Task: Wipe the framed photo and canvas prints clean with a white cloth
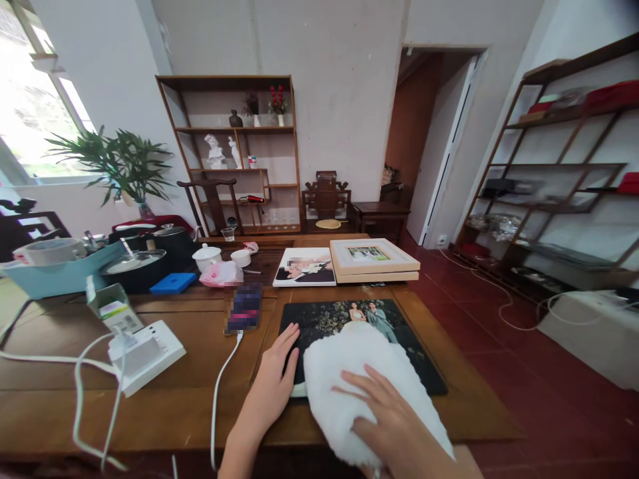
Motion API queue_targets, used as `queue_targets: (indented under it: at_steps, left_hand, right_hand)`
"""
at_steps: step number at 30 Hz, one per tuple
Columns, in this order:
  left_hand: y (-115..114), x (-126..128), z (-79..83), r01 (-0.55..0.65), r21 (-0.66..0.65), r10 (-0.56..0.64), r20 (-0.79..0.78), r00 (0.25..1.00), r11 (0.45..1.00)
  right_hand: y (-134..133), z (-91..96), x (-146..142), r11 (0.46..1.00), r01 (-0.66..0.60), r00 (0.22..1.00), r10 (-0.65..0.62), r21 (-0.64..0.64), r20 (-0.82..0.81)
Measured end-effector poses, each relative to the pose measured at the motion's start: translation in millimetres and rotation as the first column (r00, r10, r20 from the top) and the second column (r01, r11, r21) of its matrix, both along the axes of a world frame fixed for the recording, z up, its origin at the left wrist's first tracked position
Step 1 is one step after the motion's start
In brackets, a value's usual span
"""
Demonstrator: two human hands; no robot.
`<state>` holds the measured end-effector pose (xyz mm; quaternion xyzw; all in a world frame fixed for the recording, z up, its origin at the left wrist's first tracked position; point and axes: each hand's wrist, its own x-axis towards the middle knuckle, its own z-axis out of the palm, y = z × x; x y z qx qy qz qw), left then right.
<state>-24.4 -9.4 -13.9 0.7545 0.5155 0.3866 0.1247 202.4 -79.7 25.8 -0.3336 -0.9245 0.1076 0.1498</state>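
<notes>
A dark photo panel (344, 316) showing a couple lies flat on the wooden table (200, 372) in front of me. My left hand (274, 382) rests flat on the panel's near left corner, fingers stretched out. My right hand (387, 416) presses flat on a fluffy white cloth (349, 369) that covers the panel's near part, fingers spread on top of it.
Behind the panel lie a second photo print (305, 267) and stacked light wooden frames (373, 259). A phone (243, 307) with a white cable, a white power strip (147, 352), a small box (110, 307), pots (134, 266) and a blue tub (60, 273) fill the table's left. Shelves stand behind and at right.
</notes>
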Motion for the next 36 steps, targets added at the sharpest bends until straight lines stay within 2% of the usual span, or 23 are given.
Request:
queue_targets:
  at_steps: [1, 4, 10, 13, 15, 17, 20, 23, 26, 28, 30, 36]
  left_hand:
    - [0.0, 0.0, -0.5, 0.001, -0.001, -0.001, -0.002, 1.0, 1.0]
    - [-0.2, -0.1, -1.2, 0.01, 0.006, -0.01, -0.002, 1.0, 1.0]
    - [0.3, -0.8, 0.4, 0.028, 0.038, -0.029, 0.019, 0.999, 0.999]
    - [0.8, -1.4, 1.1, 0.027, 0.037, -0.028, 0.024, 0.999, 0.999]
    - [1.0, -1.7, 1.2, 0.026, 0.034, -0.027, 0.035, 0.999, 0.999]
    - [1.1, -1.7, 0.9, 0.033, 0.036, -0.034, 0.054, 0.998, 0.999]
    - [0.9, -0.9, 0.9, 0.035, 0.032, -0.037, 0.064, 0.997, 0.999]
    - [-0.2, 0.4, 2.4, 0.025, -0.009, -0.025, 0.043, 0.999, 1.0]
    - [-1.4, 1.7, 4.5, 0.017, -0.045, -0.016, 0.032, 0.999, 0.999]
    - [-1.9, 2.1, 5.0, 0.015, -0.055, -0.013, 0.033, 0.999, 0.998]
    - [-1.9, 2.1, 4.2, 0.018, -0.056, -0.016, 0.034, 0.999, 0.998]
    - [-1.9, -0.1, 0.3, 0.025, -0.027, -0.024, 0.036, 0.999, 0.999]
  right_hand:
    - [-1.1, 2.0, 0.6, 1.0, -0.011, 1.0, 0.011, -0.012, 0.007]
    - [16.0, 8.1, 3.1, 0.995, 0.102, 0.994, -0.103, -0.007, -0.028]
    - [105.7, 11.2, -7.9, 0.966, 0.256, 0.966, -0.253, 0.042, -0.06]
    - [134.9, 11.6, -22.1, 0.953, 0.301, 0.954, -0.301, 0.036, -0.016]
    - [134.9, 11.2, -29.3, 0.954, 0.295, 0.955, -0.295, 0.042, -0.002]
    - [118.6, 9.8, -31.8, 0.964, 0.258, 0.966, -0.259, 0.063, -0.003]
    - [73.9, 7.3, -26.8, 0.982, 0.168, 0.986, -0.168, 0.084, -0.007]
    - [28.0, 8.4, -17.0, 0.997, 0.077, 0.997, -0.078, 0.019, 0.029]
    - [3.1, 12.9, -10.3, 0.999, -0.01, 0.997, 0.014, -0.053, 0.074]
    - [2.5, 15.7, -9.3, 0.997, -0.029, 0.998, 0.033, -0.066, 0.058]
    - [13.4, 16.7, -10.5, 0.998, 0.001, 1.0, 0.0, -0.055, 0.019]
    - [83.2, 10.0, -7.5, 0.967, 0.256, 0.967, -0.256, 0.001, 0.008]
